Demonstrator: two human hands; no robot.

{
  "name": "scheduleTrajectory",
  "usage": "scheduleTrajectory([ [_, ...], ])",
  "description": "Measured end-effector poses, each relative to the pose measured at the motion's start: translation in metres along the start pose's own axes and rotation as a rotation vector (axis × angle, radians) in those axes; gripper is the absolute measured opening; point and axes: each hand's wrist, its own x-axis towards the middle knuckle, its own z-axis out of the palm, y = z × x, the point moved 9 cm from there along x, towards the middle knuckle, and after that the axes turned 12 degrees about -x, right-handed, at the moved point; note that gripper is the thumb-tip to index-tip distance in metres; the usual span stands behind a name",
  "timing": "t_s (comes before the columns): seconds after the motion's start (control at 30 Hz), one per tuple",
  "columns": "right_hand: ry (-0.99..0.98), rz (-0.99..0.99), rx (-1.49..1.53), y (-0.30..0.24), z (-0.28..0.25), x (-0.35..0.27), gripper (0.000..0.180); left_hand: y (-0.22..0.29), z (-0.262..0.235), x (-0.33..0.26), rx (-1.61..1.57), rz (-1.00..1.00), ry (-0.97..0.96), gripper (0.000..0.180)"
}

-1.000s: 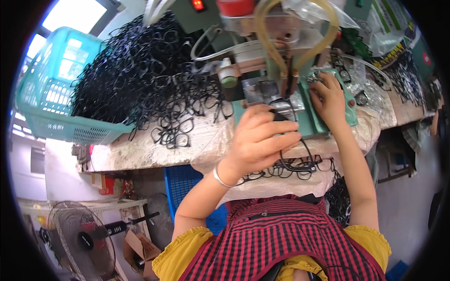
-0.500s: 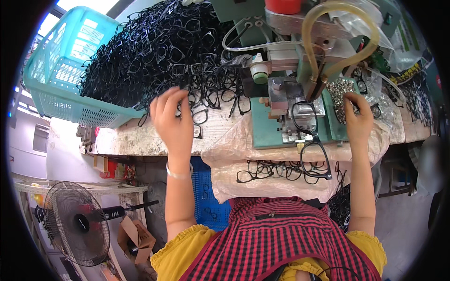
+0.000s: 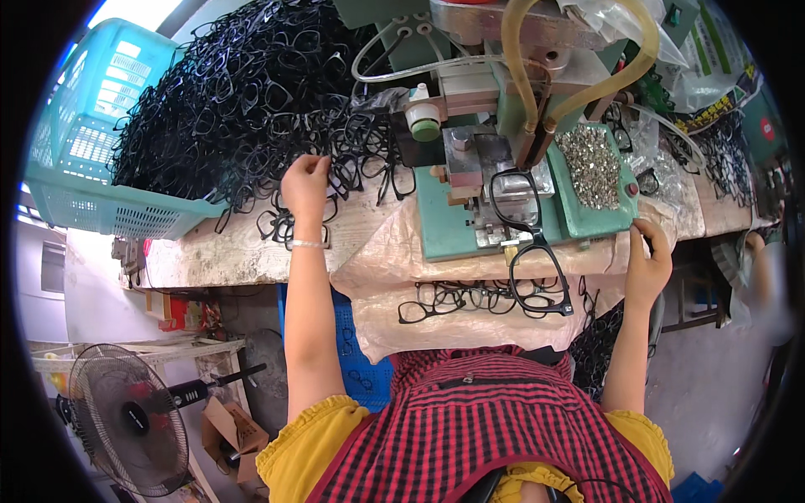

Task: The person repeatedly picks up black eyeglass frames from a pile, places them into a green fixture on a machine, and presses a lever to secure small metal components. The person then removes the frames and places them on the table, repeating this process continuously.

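Observation:
My left hand (image 3: 304, 186) is closed, fingers curled and thumb against them, at the front of a large heap of black eyeglass frames (image 3: 251, 92). What it may hold is hidden. Loose frames lie on the bench around it. My right hand (image 3: 650, 267) is closed too, beside the near right corner of a green tray (image 3: 587, 228) of small metal pieces (image 3: 592, 168). Anything between its fingertips is too small to make out. Between my hands, a black eyeglass frame (image 3: 537, 243) hangs at the front of the green bench machine (image 3: 453, 226), touched by neither hand.
Several black frames (image 3: 470, 295) lie on the cloth (image 3: 377, 310) over my lap. A turquoise basket (image 3: 151, 210) stands at the left by the heap. Rubber hose (image 3: 650, 50) loops above the machine. At lower left are a fan (image 3: 130, 419) and a cardboard box (image 3: 231, 432).
My left hand has reached farther forward to the frames at the heap's front edge. My right hand has drawn back from the metal pieces to the tray's near corner. The view has shifted slightly.

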Motion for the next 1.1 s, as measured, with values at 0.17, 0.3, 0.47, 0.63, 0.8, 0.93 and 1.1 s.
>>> scheduleTrajectory([
  [0.17, -0.206, -0.138, 0.300, -0.101, 0.015, 0.013, 0.012, 0.076, -0.034, -0.020, -0.784, 0.092, 0.058, 0.010],
  [0.3, -0.201, -0.323, 0.435, -0.167, 0.058, 0.047, 0.010, 0.114, -0.026, -0.035, -0.959, 0.144, -0.023, 0.006],
  [0.47, -0.256, -0.019, 0.766, -0.159, 0.089, 0.035, 0.027, 0.073, 0.006, -0.104, -1.148, -0.150, -0.011, 0.017],
  [0.63, -0.320, 0.067, 0.898, -0.160, 0.089, 0.028, 0.036, 0.125, -0.010, -0.114, -1.286, 0.027, -0.004, 0.019],
  [0.8, -0.436, 0.112, 0.958, -0.180, 0.083, 0.026, 0.040, 0.278, -0.073, -0.112, -1.201, 0.702, -0.135, 0.016],
  [0.93, -0.475, 0.128, 0.919, -0.188, 0.070, 0.021, 0.045, 0.283, -0.064, -0.101, -1.241, 0.650, -0.222, 0.018],
  [1.1, -0.447, -0.165, 0.648, -0.164, 0.055, 0.038, 0.040, 0.299, -0.033, -0.163, -0.797, 0.976, -0.466, 0.028],
])
